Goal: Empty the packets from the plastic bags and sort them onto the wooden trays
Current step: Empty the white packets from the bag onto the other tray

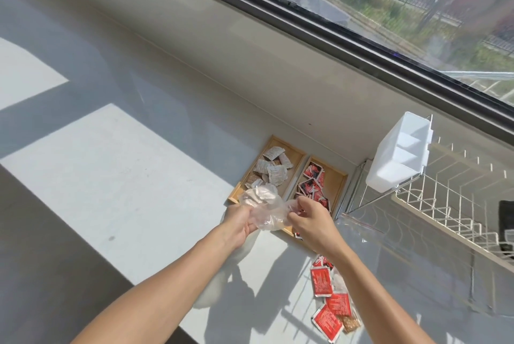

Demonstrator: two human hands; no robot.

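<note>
We see a wide pale tabletop [116, 182] below a long window [389, 4], with sunlit patches across it. At the right stands a white wire rack [445, 204] carrying a white plastic bin [400, 160].

Two wooden trays lie side by side near the wall. The left tray [297, 153] holds white packets [271, 171]; the right tray [338, 182] holds red-and-black packets [313, 185].

Just in front of the trays, we hold a clear plastic bag [267, 210] between both hands, above the near ends of the trays. Our left hand [239, 222] grips the bag's left part with curled fingers, so that grip is closed on the plastic. Our right hand [308, 221] pinches the bag's right edge between thumb and fingertips. The bag's bulging far end, with pale packets inside it, reaches over the near corner of the left tray.

Another clear bag [358, 229] lies flat on the tabletop to the right of our right hand. Nearer us, under the right forearm, loose red packets [328, 307] lie scattered on the tabletop, with a brown packet [349, 323] among them.
</note>
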